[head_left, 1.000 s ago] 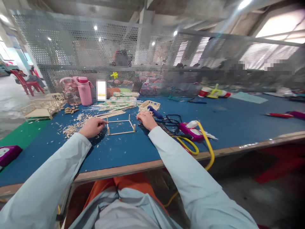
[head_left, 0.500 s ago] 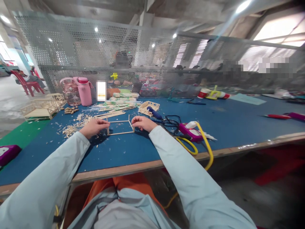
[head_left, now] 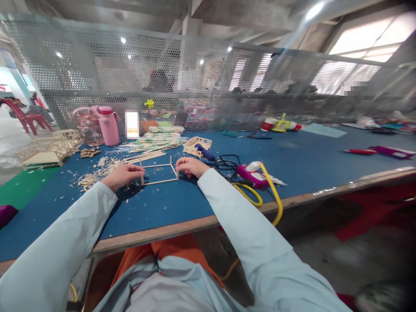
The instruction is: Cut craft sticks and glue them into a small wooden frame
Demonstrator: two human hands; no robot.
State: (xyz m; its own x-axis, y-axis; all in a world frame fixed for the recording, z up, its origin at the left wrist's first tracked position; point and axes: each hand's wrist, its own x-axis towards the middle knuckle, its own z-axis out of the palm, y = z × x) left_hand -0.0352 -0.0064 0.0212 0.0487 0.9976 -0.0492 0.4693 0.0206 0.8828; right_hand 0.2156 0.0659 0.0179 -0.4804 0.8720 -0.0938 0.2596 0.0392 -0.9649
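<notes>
A small rectangular frame of thin wooden sticks (head_left: 160,182) stands on the blue tabletop, with short uprights at its corners. My left hand (head_left: 121,177) pinches its left end between thumb and fingers. At the opposite end, my right hand (head_left: 192,167) grips the right side near a corner, fingers curled. Behind the frame lie loose wooden sticks (head_left: 146,156) and bundles of sticks in clear wrappers (head_left: 159,141). A small wooden tray-like piece (head_left: 197,146) sits beyond my right hand, and a blue-handled tool (head_left: 204,151) rests against it.
Wood scraps (head_left: 94,174) litter the table left of my hands. A pink bottle (head_left: 109,126), a clear bottle (head_left: 90,125) and finished-looking wooden models (head_left: 45,149) stand at back left. To the right lie a purple device (head_left: 252,176) and a yellow cord (head_left: 275,195). A perforated metal screen (head_left: 107,65) rises behind.
The whole view has shifted slightly, so things appear further left. Both hands keep their hold on the stick frame, which looks the same.
</notes>
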